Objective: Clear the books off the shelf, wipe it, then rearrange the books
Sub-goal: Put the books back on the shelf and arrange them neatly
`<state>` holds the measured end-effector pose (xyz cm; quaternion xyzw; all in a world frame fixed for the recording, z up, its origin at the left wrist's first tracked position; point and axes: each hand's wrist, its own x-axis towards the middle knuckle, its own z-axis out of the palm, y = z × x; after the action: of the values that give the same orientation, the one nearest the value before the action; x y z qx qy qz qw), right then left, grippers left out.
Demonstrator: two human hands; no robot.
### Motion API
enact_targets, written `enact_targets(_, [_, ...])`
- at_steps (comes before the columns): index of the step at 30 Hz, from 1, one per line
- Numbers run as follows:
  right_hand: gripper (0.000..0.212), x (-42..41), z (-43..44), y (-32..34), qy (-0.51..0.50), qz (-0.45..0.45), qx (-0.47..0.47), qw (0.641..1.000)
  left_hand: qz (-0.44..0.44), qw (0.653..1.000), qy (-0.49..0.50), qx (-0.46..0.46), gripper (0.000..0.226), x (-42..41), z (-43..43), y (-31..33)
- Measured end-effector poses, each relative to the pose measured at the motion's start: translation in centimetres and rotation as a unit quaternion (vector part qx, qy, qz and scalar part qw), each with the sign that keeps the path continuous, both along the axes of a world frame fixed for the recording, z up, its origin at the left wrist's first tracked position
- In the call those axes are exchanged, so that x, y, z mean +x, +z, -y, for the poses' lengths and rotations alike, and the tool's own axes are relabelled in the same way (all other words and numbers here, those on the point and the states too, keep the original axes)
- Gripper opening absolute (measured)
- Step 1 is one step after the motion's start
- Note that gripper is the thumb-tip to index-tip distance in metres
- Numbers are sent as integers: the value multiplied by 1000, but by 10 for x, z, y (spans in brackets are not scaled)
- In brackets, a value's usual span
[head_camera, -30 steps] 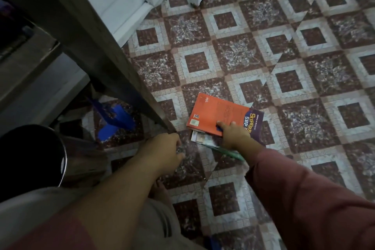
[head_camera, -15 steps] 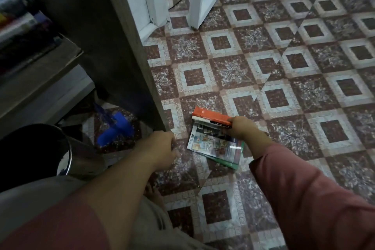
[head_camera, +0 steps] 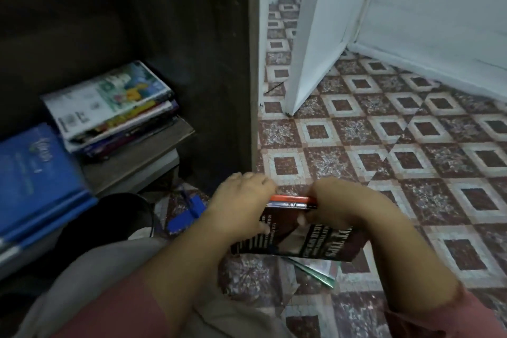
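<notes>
Left grip [head_camera: 242, 202] and right grip [head_camera: 338, 207] curl round opposite ends of a small stack of books [head_camera: 323, 245] held above the tiled floor [head_camera: 411, 162], right of the dark shelf [head_camera: 142, 158].

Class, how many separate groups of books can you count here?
4: a stack on the shelf; a blue book at the far left; a bundle gripped by left hand and right hand; a green-edged book on the floor below it. Others may be hidden.

Left hand [head_camera: 241, 200] and right hand [head_camera: 338, 202] grip a stack of books [head_camera: 315, 241] above the tiled floor [head_camera: 411, 159]. Other books [head_camera: 109, 107] lie flat on the shelf [head_camera: 153, 143].
</notes>
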<state>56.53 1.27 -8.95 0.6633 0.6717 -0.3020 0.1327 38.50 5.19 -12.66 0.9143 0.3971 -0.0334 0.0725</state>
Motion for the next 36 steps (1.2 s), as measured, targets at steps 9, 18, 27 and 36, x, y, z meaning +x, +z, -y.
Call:
enact_targets(9, [16, -112, -5, 121, 133, -30, 170, 976, -25, 988, 94, 122, 37, -132, 20, 127])
enact_targets(18, [41, -261, -56, 185, 287, 44, 478, 829, 5, 873, 339, 349, 29, -299, 42, 182])
enact_targets(27, [52, -389, -86, 65, 360, -57, 484, 796, -46, 862, 387, 323, 49, -403, 58, 86])
enact_targets(36, [63, -388, -118, -27, 352, -88, 290, 885, -8, 881, 471, 46, 67, -417, 32, 14])
